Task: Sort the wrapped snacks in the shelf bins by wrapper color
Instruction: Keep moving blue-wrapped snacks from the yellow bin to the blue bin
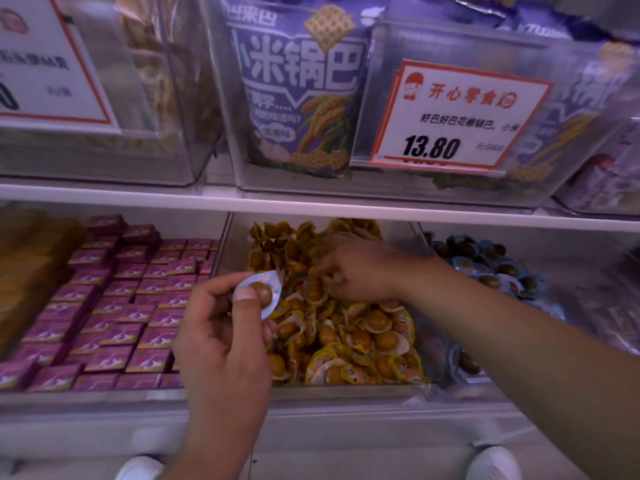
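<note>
Shop shelving fills the view, with a white shelf board [311, 202] running across and clear bins above and below it. On the lower level the middle bin [346, 389] holds a heap of yellow-wrapped snacks [363, 337], each with a round brown ball inside. The left hand [221, 341] hovers over the front left corner of this bin and pinches a blue-wrapped snack [259, 294] between thumb and fingers, the thumb lying across the wrapper beside its brown ball. The right hand [353, 271] reaches in from the right, fingers curled down into the yellow heap near the middle of the bin; it looks to be pinching a wrapper, though motion blur makes it hard to tell which one. Just to the right, a neighbouring bin holds blue-wrapped snacks [491, 268] of the same kind. To the left, purple boxes [114, 306] lie in close rows. On the upper level stand purple bags [298, 84] printed with large characters, and a price card [457, 116] reading 13.80 hangs on the bin front beside them. Two white shoe tips [138, 467] show at the bottom edge.
</note>
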Demonstrator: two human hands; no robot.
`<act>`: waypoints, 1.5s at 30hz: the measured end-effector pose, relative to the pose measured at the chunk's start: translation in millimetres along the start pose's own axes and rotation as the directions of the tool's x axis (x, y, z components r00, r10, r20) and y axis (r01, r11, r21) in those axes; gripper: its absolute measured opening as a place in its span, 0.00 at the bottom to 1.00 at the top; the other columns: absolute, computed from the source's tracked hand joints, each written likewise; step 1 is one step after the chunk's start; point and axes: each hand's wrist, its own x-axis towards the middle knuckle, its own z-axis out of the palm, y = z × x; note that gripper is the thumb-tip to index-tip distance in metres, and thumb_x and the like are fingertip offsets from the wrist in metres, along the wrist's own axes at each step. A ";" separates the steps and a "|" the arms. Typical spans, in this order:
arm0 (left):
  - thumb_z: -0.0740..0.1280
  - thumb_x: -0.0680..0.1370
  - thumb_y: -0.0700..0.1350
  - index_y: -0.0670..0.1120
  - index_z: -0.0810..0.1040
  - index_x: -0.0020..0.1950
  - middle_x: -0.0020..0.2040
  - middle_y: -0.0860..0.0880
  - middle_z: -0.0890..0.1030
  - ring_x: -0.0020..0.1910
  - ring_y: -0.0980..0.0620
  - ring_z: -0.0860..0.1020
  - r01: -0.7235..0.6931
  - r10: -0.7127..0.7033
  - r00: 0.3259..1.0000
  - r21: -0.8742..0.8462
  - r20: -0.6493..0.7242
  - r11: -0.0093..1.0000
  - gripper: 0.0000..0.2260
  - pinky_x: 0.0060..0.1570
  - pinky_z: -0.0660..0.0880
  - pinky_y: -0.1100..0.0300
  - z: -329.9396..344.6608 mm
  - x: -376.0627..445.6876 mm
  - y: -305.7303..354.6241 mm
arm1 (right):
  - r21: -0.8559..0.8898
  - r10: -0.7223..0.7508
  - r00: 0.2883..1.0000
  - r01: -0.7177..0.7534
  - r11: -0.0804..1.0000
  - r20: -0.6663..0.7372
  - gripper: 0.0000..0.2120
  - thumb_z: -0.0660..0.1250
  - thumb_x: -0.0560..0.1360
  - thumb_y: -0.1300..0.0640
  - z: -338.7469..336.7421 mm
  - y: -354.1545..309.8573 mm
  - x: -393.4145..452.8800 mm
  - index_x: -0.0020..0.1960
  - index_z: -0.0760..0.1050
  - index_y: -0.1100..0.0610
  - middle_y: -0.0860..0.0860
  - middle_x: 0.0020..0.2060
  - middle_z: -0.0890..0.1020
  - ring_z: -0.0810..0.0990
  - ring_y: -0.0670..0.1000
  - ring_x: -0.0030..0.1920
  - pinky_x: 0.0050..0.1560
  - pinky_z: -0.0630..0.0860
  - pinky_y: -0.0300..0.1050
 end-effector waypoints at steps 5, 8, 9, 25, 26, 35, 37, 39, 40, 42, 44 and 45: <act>0.66 0.78 0.47 0.50 0.80 0.49 0.34 0.46 0.80 0.27 0.53 0.76 0.025 -0.026 0.999 0.047 0.028 0.999 0.04 0.26 0.71 0.64 1.4 -1.2 -1.4 | 0.706 0.388 0.911 -0.184 0.684 -0.138 0.09 0.67 0.77 0.50 -0.6 -28.8 -50.8 0.56 0.77 0.43 0.43 0.49 0.78 0.80 0.46 0.48 0.45 0.75 0.32; 0.66 0.77 0.47 0.50 0.79 0.48 0.34 0.46 0.80 0.27 0.54 0.75 0.024 -0.025 0.999 0.050 0.031 0.998 0.04 0.25 0.71 0.64 1.3 -2.2 0.0 | 0.924 0.507 0.847 -0.308 0.227 0.158 0.09 0.67 0.76 0.44 13.7 -29.3 -64.7 0.55 0.72 0.42 0.41 0.48 0.78 0.78 0.42 0.45 0.41 0.77 0.29; 0.66 0.77 0.47 0.50 0.79 0.48 0.34 0.45 0.80 0.27 0.54 0.75 0.025 -0.027 0.999 0.047 0.035 0.999 0.04 0.25 0.71 0.64 0.8 -2.8 0.5 | 0.945 0.522 0.819 -0.318 0.070 0.237 0.16 0.66 0.76 0.42 17.8 -26.3 -61.9 0.62 0.73 0.45 0.45 0.54 0.80 0.80 0.48 0.51 0.51 0.80 0.39; 0.64 0.75 0.58 0.56 0.79 0.49 0.42 0.52 0.83 0.35 0.50 0.79 0.037 -0.039 0.998 0.035 0.048 0.999 0.09 0.35 0.77 0.53 -1.5 -2.7 -6.9 | 0.881 0.442 0.809 -0.182 -0.437 0.387 0.21 0.60 0.73 0.44 37.4 -25.7 48.4 0.48 0.84 0.59 0.60 0.40 0.85 0.85 0.59 0.38 0.47 0.82 0.55; 0.65 0.75 0.58 0.56 0.79 0.48 0.41 0.52 0.83 0.34 0.51 0.79 0.045 -0.046 0.998 0.010 0.035 0.999 0.08 0.34 0.77 0.55 -0.8 -3.0 -5.7 | 0.913 0.434 0.834 -0.182 -0.366 0.340 0.19 0.60 0.73 0.46 32.3 -30.4 49.5 0.46 0.85 0.58 0.60 0.42 0.85 0.84 0.60 0.43 0.51 0.81 0.55; 0.66 0.76 0.51 0.58 0.80 0.45 0.39 0.55 0.83 0.28 0.59 0.77 0.036 -0.037 0.999 -0.034 -0.035 0.999 0.04 0.27 0.74 0.66 2.6 -2.6 0.1 | 0.781 0.041 0.996 -0.091 0.618 0.084 0.17 0.57 0.82 0.51 22.7 -42.8 -43.6 0.62 0.80 0.54 0.47 0.66 0.79 0.75 0.48 0.66 0.69 0.70 0.44; 0.65 0.77 0.49 0.56 0.80 0.46 0.38 0.54 0.83 0.27 0.58 0.76 0.036 -0.037 0.999 -0.046 -0.031 0.998 0.04 0.26 0.73 0.66 2.0 -3.0 -1.0 | 0.661 -0.049 0.996 -0.016 0.750 0.080 0.17 0.59 0.81 0.54 35.1 -42.3 -70.1 0.68 0.77 0.50 0.44 0.74 0.68 0.64 0.43 0.74 0.74 0.58 0.36; 0.65 0.78 0.47 0.55 0.80 0.46 0.37 0.51 0.83 0.26 0.57 0.75 0.040 -0.041 0.999 -0.050 -0.022 0.998 0.04 0.26 0.72 0.67 1.5 -3.1 -2.6 | 0.544 -0.072 0.996 0.031 0.839 0.055 0.20 0.59 0.80 0.50 44.0 -41.9 -91.3 0.70 0.71 0.39 0.36 0.76 0.58 0.54 0.35 0.76 0.69 0.49 0.24; 0.65 0.78 0.46 0.54 0.80 0.46 0.37 0.51 0.83 0.25 0.57 0.75 0.038 -0.039 0.999 -0.047 -0.019 0.998 0.05 0.25 0.72 0.67 1.5 -2.9 -3.0 | 0.527 -0.057 0.997 0.019 0.850 0.055 0.20 0.59 0.80 0.48 45.6 -42.4 -97.0 0.71 0.69 0.37 0.34 0.77 0.55 0.51 0.34 0.76 0.69 0.48 0.23; 0.65 0.78 0.45 0.53 0.79 0.46 0.37 0.51 0.83 0.25 0.58 0.75 0.028 -0.028 1.000 -0.035 -0.011 0.999 0.05 0.26 0.72 0.68 1.7 -3.6 -3.8 | 0.557 -0.033 0.996 -0.019 0.830 0.082 0.20 0.59 0.80 0.45 47.8 -42.1 -94.4 0.72 0.67 0.35 0.35 0.78 0.53 0.49 0.36 0.77 0.75 0.51 0.34; 0.64 0.78 0.45 0.53 0.79 0.47 0.38 0.51 0.84 0.26 0.59 0.76 0.032 -0.032 0.999 -0.030 -0.010 0.999 0.05 0.27 0.74 0.68 2.3 -3.9 -4.2 | 0.516 -0.028 0.991 -0.043 0.856 0.129 0.24 0.61 0.79 0.41 50.3 -42.8 -77.3 0.74 0.62 0.34 0.38 0.79 0.50 0.46 0.41 0.78 0.78 0.53 0.47; 0.64 0.78 0.46 0.53 0.80 0.47 0.39 0.52 0.84 0.27 0.59 0.77 0.038 -0.038 0.999 -0.024 -0.010 0.999 0.05 0.27 0.74 0.68 2.3 -3.5 -4.5 | 0.459 -0.028 0.988 -0.045 0.887 0.150 0.28 0.62 0.78 0.40 52.4 -42.8 -66.6 0.75 0.58 0.33 0.38 0.79 0.48 0.44 0.44 0.79 0.78 0.52 0.52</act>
